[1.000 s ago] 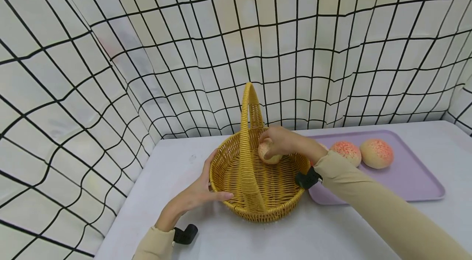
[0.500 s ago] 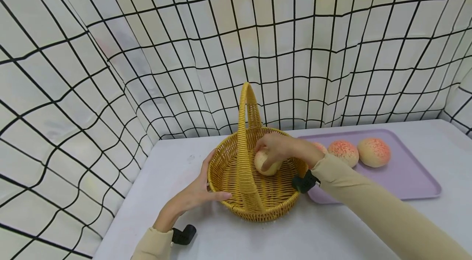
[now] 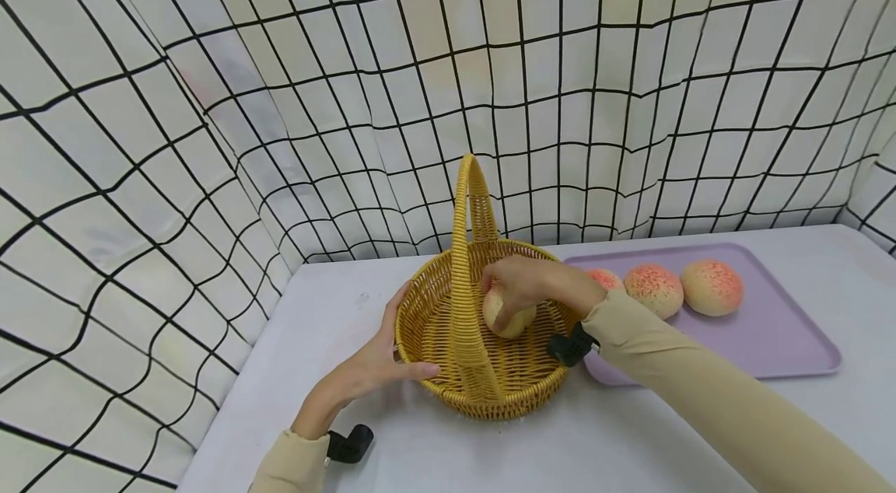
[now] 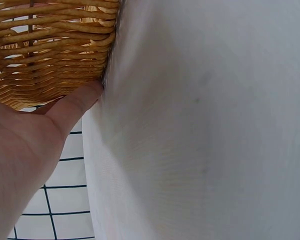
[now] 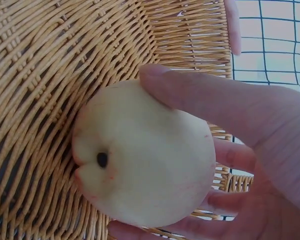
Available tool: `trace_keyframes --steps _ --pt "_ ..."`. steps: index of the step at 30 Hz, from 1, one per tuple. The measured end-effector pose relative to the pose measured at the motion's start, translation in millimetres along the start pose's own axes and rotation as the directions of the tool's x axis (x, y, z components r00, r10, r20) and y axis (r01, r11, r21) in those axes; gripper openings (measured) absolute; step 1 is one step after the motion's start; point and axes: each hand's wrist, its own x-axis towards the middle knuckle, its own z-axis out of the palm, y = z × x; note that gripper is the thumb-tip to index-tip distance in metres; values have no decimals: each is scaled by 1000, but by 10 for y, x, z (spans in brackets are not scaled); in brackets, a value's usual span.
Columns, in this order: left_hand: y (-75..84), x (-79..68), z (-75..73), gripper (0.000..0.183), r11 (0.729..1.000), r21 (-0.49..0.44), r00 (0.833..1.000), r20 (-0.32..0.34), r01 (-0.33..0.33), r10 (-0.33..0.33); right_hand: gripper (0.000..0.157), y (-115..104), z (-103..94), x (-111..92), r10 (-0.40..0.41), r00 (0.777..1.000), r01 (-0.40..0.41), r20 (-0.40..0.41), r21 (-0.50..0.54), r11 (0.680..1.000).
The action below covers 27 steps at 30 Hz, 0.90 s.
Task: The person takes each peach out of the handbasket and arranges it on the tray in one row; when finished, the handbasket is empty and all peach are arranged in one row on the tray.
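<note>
A pale peach (image 5: 145, 155) with a dark stem hollow lies within the golden wicker basket (image 3: 521, 406). My right hand (image 3: 525, 283) holds it, thumb on one side and fingers curled round the other, close over the woven floor. In the right wrist view the fruit overlaps the weave. At the basket's left side, my left hand (image 3: 371, 368) grips the rim, its thumb over the front edge and its fingers along the outer wall. The left wrist view shows a finger (image 4: 75, 105) against the basket's lower wall, right at the tabletop.
To the right, a lilac tray (image 3: 770, 345) bears several pink-speckled peaches, among them one peach (image 3: 712, 288) at the right of the row; the right forearm partly covers the tray. The basket's tall handle (image 3: 462, 283) arches beside the right hand. Black-gridded white cloth (image 3: 560, 104) hangs behind the white table (image 3: 336, 306).
My right hand has moved slightly left and lower inside the basket with the peach, mostly in the first half second. The left hand keeps its grip on the basket.
</note>
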Motion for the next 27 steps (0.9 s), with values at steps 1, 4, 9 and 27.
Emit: trace_keyframes --steps 1,4,9,27 --pt "2 1 1 132 1000 0 1000 0 -1 1 58 -5 -3 -3 6 1000 -5 10 -6 1000" --pt "8 3 5 133 1000 -4 1000 1 1 -1 58 -13 2 -1 26 999 -26 35 -16 1000" --pt "8 4 7 134 1000 -6 1000 2 0 0 56 -21 26 10 58 996 -59 63 16 998" --pt "9 7 2 134 1000 -2 1000 4 8 -8 52 23 -169 -579 -83 942 136 -325 146 980"
